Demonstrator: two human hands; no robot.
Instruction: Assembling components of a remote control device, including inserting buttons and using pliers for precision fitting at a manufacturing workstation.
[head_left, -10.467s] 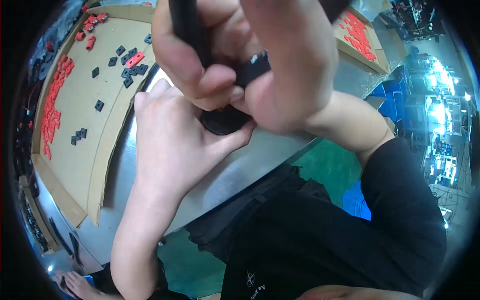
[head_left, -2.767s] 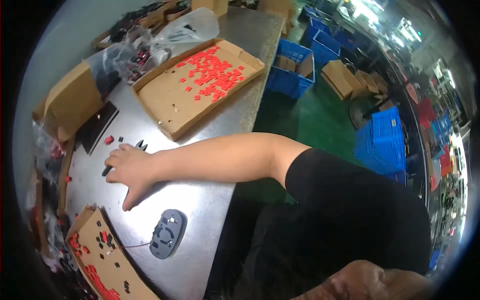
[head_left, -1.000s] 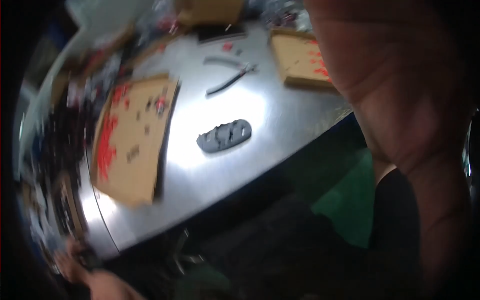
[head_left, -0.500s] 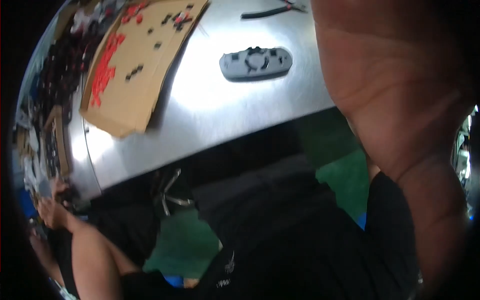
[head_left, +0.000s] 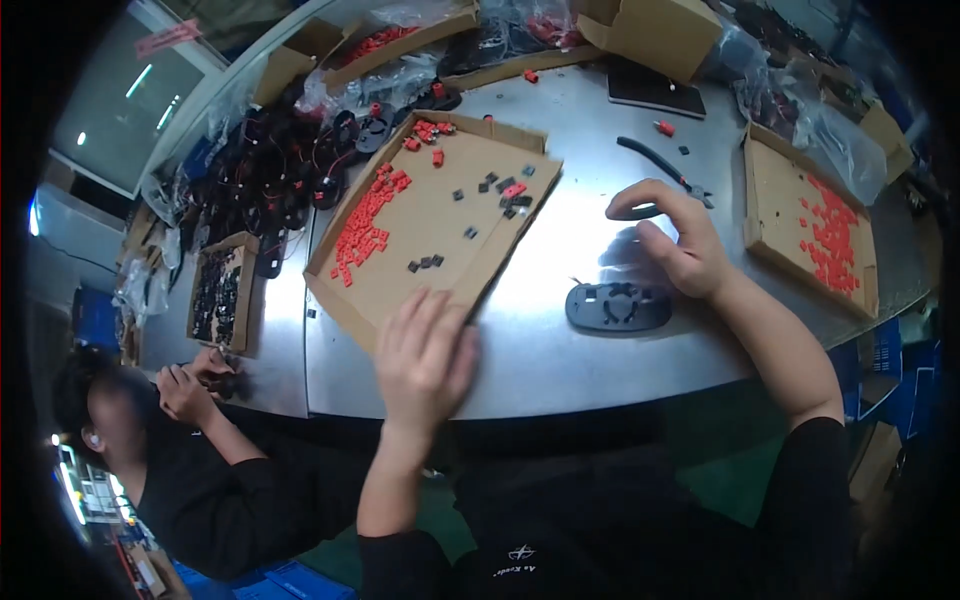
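Observation:
My left hand (head_left: pixel 425 350) is over the near edge of a shallow cardboard tray (head_left: pixel 330 295), its fingers stretched out and slightly blurred, nothing seen in them. Whether it touches the tray I cannot tell. In the tray lie many small red parts (head_left: pixel 362 235) and several small black pieces (head_left: pixel 427 263). My right hand (head_left: pixel 685 245) is above the table, fingers curved, with a gap between thumb and forefinger. It partly covers dark-handled cutting pliers (head_left: pixel 655 158). Just below its fingers, a grey oval plastic housing (head_left: pixel 590 308) with a ring-shaped middle lies on the metal table.
Another cardboard tray of red parts (head_left: pixel 755 225) stands at the right. At the left are a heap of black wired parts (head_left: pixel 265 165) and a box of black pieces (head_left: pixel 245 290). A co-worker's hands (head_left: pixel 190 388) work there. A dark flat slab (head_left: pixel 655 92) lies at the back.
A hand that loomed close at the right has gone down over the table. My left hand has come into view by the tray. The view has widened; the housing lies on the table in both.

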